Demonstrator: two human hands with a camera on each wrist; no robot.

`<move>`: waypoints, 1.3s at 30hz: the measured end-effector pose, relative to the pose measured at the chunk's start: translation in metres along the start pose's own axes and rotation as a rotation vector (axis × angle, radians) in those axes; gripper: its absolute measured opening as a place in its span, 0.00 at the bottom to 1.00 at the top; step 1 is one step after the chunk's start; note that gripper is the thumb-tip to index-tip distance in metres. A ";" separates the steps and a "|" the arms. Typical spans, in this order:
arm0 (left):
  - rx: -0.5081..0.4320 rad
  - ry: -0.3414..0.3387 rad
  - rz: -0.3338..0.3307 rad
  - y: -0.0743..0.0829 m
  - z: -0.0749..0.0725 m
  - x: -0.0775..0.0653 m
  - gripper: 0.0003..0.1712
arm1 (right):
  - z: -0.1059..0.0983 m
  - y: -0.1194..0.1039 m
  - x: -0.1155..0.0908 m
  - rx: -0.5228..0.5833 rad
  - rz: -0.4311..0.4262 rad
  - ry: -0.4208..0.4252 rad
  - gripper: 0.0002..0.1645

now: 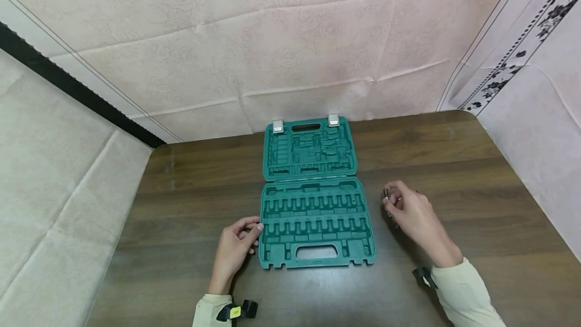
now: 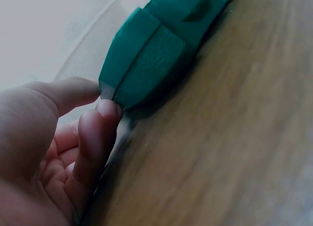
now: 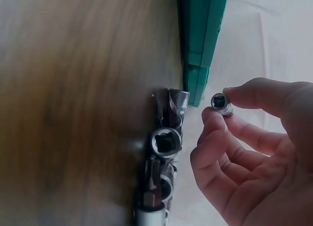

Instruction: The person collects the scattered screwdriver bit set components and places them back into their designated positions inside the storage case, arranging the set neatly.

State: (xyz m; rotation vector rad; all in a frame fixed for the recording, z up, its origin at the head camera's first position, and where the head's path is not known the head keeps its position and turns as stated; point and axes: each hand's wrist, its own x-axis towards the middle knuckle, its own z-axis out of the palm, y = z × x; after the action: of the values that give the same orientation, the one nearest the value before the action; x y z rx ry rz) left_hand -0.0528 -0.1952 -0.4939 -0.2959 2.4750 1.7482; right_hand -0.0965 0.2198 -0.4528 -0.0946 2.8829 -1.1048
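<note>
A green plastic socket-set case (image 1: 316, 238) lies unfolded on the table, its moulded slots bare. At its left side, my left hand (image 1: 234, 248) pinches the edge of the lower half between thumb and fingers; the left wrist view shows the fingertips at the case's corner (image 2: 146, 64). To the right of the case, my right hand (image 1: 415, 216) is raised over the table. Its thumb and fingertips pinch a small shiny metal socket (image 3: 221, 103), square hole facing the camera. Close by on the table lies a group of metal sockets (image 3: 166, 142), mostly hidden under the hand in the head view.
The case's lid half (image 1: 310, 153) lies toward the back, with two silver latches (image 1: 333, 120) on its far edge. Behind the wooden table (image 1: 181, 206) hangs a pale patterned cloth (image 1: 272, 54), and more cloth covers both sides.
</note>
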 end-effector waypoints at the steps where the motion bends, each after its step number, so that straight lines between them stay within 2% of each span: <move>1: 0.001 0.001 -0.001 0.000 0.000 0.000 0.15 | 0.000 0.000 0.000 0.005 0.001 -0.002 0.17; 17: -0.003 0.005 -0.002 -0.001 0.001 0.001 0.15 | 0.004 0.000 -0.004 0.120 -0.011 -0.003 0.18; 26: -0.006 0.006 -0.005 0.000 0.001 0.001 0.14 | 0.006 -0.001 -0.007 0.151 0.011 -0.022 0.26; 32: -0.001 0.003 0.004 0.001 0.000 0.000 0.14 | 0.006 -0.002 -0.008 0.166 0.012 -0.028 0.23; 39: 0.013 0.004 0.001 0.001 0.001 0.000 0.15 | 0.005 -0.004 -0.008 0.299 0.023 -0.025 0.20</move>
State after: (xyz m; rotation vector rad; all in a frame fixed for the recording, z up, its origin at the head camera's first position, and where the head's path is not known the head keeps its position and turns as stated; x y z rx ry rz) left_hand -0.0529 -0.1935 -0.4932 -0.2974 2.4889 1.7326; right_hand -0.0878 0.2145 -0.4537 -0.0618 2.6534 -1.5006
